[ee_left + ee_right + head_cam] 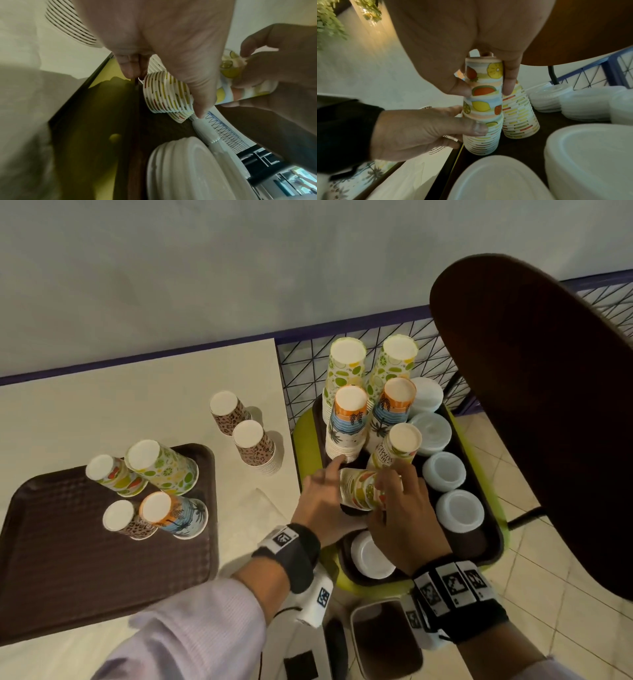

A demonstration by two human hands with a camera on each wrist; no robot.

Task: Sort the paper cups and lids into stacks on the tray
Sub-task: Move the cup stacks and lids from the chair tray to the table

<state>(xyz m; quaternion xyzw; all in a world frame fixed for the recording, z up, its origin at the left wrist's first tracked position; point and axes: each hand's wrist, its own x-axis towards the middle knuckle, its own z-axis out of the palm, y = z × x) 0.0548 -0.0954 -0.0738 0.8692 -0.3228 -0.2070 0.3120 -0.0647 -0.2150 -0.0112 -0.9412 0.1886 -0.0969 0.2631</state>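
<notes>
Head view: both hands on a fruit-print cup stack

Head view, centre right: the right hand (399, 501) curls round the top of a stack of fruit-print paper cups (359, 489), and the left hand (320, 501) holds its lower part with the forefinger stretched out. The stack stands inverted on a dark tray (493, 529) over a green stool. Behind it, taller stacks of lime and palm prints; along the tray's right side, round white plastic lids (459, 510) in piles. At lower left a second brown, textured tray (68, 559) lies on a cream table, bearing four inverted cups.

Left wrist view: the left fingers (200, 97) press on the ribbed, rolled rims of the nested cups at centre. A ridged white lid fills the lower right.

Right wrist view: thumb and fingers (508, 81) pinch the topmost cup at upper centre; the left thumb lies across the stack's rims below. A second striped-rim stack (518, 119) stands just beside it.
</notes>
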